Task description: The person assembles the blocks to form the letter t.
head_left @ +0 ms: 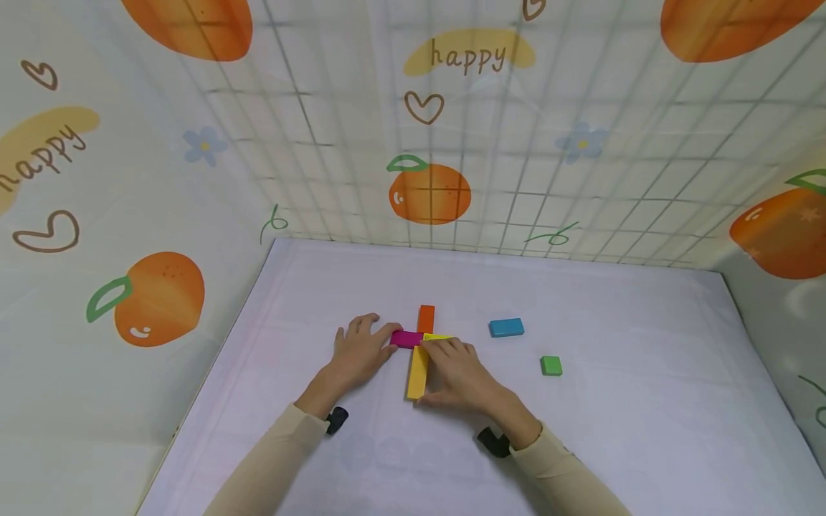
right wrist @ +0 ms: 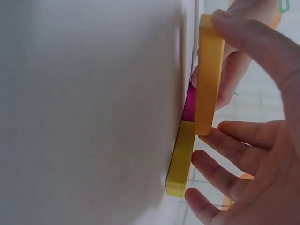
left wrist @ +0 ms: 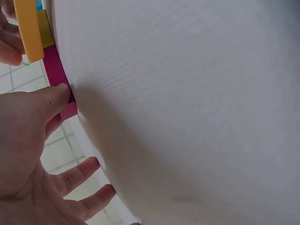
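My left hand [head_left: 358,351] pinches the outer end of a magenta block [head_left: 405,340] lying on the table, thumb on the near side. Between thumb and fingertip, my right hand [head_left: 466,378] holds an amber block [right wrist: 210,75] by its two ends. In the right wrist view this block is raised off the table, one end by the joint of the magenta block and a yellow block [right wrist: 180,159]. The yellow block lies end to end with the magenta one, partly hidden by my right hand in the head view. An orange-red block [head_left: 426,319] extends away behind their joint.
On the white table [head_left: 613,444], a blue block [head_left: 506,327] and a small green block [head_left: 551,365] lie to the right. A patterned cloth wall [head_left: 348,179] stands along the back, with further walls at both sides. Black wrist straps show at both cuffs.
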### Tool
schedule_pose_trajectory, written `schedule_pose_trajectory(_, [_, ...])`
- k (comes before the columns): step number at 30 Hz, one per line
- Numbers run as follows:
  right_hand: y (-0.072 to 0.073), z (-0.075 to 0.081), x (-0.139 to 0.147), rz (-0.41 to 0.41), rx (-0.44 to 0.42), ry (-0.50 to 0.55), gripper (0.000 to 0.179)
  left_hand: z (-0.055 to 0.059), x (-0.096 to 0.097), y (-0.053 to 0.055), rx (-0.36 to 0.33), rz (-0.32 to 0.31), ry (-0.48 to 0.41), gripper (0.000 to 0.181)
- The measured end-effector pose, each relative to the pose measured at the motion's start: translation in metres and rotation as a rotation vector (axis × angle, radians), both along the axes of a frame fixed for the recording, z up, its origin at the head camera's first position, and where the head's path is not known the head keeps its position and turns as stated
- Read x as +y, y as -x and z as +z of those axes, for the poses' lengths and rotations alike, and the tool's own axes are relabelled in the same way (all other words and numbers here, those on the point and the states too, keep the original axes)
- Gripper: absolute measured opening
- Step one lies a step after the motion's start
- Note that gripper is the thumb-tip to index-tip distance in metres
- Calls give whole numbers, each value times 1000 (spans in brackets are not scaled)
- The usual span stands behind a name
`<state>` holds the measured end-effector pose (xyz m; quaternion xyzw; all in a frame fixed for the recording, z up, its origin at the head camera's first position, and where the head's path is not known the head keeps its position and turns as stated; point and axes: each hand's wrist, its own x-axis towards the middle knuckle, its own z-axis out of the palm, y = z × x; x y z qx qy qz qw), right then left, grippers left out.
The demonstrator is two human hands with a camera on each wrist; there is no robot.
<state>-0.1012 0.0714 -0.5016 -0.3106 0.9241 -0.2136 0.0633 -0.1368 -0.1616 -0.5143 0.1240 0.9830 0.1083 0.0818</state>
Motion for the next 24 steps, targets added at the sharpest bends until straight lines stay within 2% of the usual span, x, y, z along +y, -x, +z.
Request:
schedule_pose_trajectory(18, [-2,-5,-3,-5,58,-69,98,2,0,0,-10,-1,16,46])
schedule_pose_trajectory(24, [-1,-7,-4,-14,54,-86,99,4,1,0,-15,-1,12,46])
